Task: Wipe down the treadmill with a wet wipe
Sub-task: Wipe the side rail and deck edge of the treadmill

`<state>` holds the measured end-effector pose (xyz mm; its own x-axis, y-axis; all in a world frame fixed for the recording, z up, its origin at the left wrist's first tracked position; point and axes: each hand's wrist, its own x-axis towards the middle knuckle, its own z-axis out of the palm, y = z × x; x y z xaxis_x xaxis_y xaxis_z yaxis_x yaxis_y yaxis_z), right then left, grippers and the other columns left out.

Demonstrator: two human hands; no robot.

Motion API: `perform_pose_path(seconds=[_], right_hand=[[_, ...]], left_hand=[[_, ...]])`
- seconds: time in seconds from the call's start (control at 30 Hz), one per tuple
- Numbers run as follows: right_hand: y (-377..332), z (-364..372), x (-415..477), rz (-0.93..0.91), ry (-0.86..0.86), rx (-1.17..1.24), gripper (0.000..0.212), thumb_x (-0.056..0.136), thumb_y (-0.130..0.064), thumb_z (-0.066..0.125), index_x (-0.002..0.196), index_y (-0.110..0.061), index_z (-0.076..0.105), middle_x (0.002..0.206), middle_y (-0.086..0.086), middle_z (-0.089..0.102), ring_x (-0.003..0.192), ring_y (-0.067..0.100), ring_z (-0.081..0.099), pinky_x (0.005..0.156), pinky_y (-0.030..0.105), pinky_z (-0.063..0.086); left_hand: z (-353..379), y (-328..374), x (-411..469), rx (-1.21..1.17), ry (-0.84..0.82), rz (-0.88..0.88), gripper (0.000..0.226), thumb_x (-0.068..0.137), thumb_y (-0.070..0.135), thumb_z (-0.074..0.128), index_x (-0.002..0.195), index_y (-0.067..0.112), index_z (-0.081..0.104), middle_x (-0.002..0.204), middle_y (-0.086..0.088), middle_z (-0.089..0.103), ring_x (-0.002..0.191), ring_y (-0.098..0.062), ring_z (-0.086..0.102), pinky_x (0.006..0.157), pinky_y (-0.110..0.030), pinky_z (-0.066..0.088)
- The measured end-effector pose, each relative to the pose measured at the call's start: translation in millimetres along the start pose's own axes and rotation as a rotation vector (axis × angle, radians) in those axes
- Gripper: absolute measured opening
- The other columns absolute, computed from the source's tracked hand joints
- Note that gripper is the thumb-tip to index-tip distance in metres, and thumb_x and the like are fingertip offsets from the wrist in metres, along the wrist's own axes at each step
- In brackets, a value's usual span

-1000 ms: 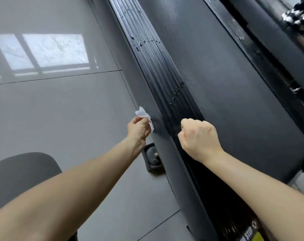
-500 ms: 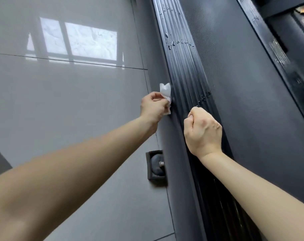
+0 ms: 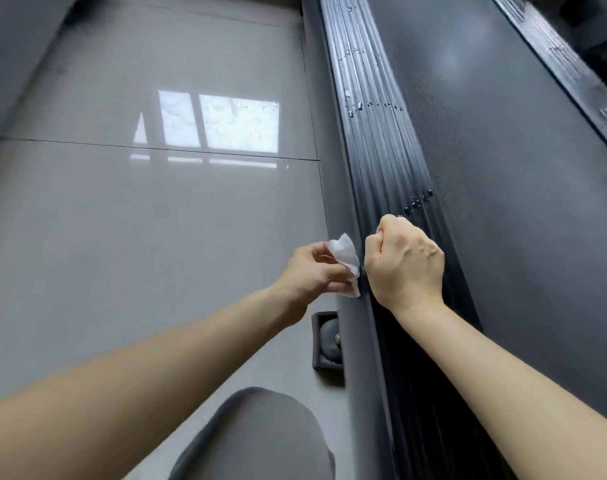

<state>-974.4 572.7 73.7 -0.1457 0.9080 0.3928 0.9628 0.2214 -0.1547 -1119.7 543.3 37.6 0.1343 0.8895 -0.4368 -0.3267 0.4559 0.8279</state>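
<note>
Head view looks down at a glossy grey tiled floor point(image 3: 149, 237) with a bright window reflection point(image 3: 222, 123) on it, well to the left of the treadmill point(image 3: 503, 202). Treadmill runs bottom to top on the right side of frame: dark textured belt point(image 3: 520, 237), and along its left edge a black ribbed side rail point(image 3: 381, 161) with water droplets point(image 3: 375, 107) scattered higher up and a few more just above the right hand. Far rail point(image 3: 555, 57) of the treadmill shows at upper right. A small dark foot with a rounded roller point(image 3: 328, 341) sits on the floor against the treadmill's left side, below the hands. A grey rounded shape, probably the person's knee point(image 3: 260, 438), sits at bottom centre, left of the treadmill frame.

Left hand point(image 3: 312, 271) pinches a crumpled white wet wipe point(image 3: 345, 259) between thumb and fingers, pressing it against the outer left edge of the ribbed rail. Forearm stretches in from lower left. Right hand point(image 3: 404, 261) is a closed fist resting on top of the same rail, knuckles up, just right of the wipe and nearly touching it; cannot see anything held inside it. Right forearm comes in from lower right across the rail.
</note>
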Motion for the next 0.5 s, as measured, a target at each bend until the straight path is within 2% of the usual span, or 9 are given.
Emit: perform_pose_path(seconds=[0.13,0.2,0.3,0.37,0.43,0.5], right_hand=[[-4.9,-0.2,-4.7,-0.028,-0.022,-0.031,0.024,0.087,-0.023,0.034,0.074,-0.010,0.049,0.068,0.012,0.054,0.058,0.035,0.053,0.053,0.037,0.036],[-7.7,-9.1,-1.8,-0.059,-0.074,-0.066,0.024,0.085,-0.021,0.033,0.072,-0.009,0.048,0.065,0.013,0.053,0.054,0.035,0.053,0.050,0.036,0.037],[-8.6,-18.8,12.0,-0.172,-0.167,-0.162,0.026,0.084,-0.025,0.026,0.066,-0.013,0.042,0.062,0.015,0.059,0.052,0.034,0.056,0.058,0.036,0.036],[-16.4,-20.9,38.2,-0.182,-0.196,-0.194,0.032,0.089,-0.027,0.029,0.072,-0.011,0.051,0.076,0.016,0.067,0.067,0.037,0.064,0.067,0.038,0.036],[-28.3,-12.0,72.3,-0.117,-0.228,-0.097,0.028,0.098,-0.026,0.040,0.091,-0.007,0.059,0.095,0.015,0.069,0.088,0.038,0.066,0.073,0.039,0.039],[-36.7,2.2,94.9,-0.089,-0.287,-0.013,0.024,0.102,-0.027,0.045,0.100,-0.007,0.059,0.101,0.016,0.069,0.094,0.039,0.065,0.072,0.038,0.038]], left_hand=[[10.5,-2.4,-34.3,0.088,-0.040,-0.121,0.019,0.085,-0.015,0.066,0.101,-0.004,0.065,0.090,-0.017,0.070,0.075,-0.026,0.073,0.073,-0.034,0.063],[15.7,-2.5,-53.7,0.195,-0.115,-0.209,0.015,0.086,-0.011,0.068,0.095,0.001,0.064,0.086,-0.015,0.071,0.074,-0.026,0.072,0.080,-0.037,0.064],[15.5,3.6,-63.9,0.362,-0.200,-0.223,0.013,0.086,-0.006,0.069,0.082,0.006,0.065,0.083,-0.011,0.068,0.074,-0.021,0.071,0.078,-0.032,0.063],[13.5,14.0,-52.0,0.360,-0.157,-0.128,0.017,0.087,-0.008,0.064,0.081,0.007,0.065,0.081,-0.009,0.067,0.071,-0.017,0.070,0.074,-0.029,0.062],[12.2,22.2,-33.3,0.300,-0.075,-0.023,0.017,0.087,-0.011,0.060,0.086,0.004,0.066,0.084,-0.011,0.067,0.068,-0.014,0.068,0.070,-0.026,0.060],[9.1,25.1,-12.0,0.241,0.045,0.039,0.014,0.087,-0.010,0.059,0.096,-0.004,0.068,0.083,-0.011,0.067,0.067,-0.015,0.066,0.066,-0.024,0.057]])
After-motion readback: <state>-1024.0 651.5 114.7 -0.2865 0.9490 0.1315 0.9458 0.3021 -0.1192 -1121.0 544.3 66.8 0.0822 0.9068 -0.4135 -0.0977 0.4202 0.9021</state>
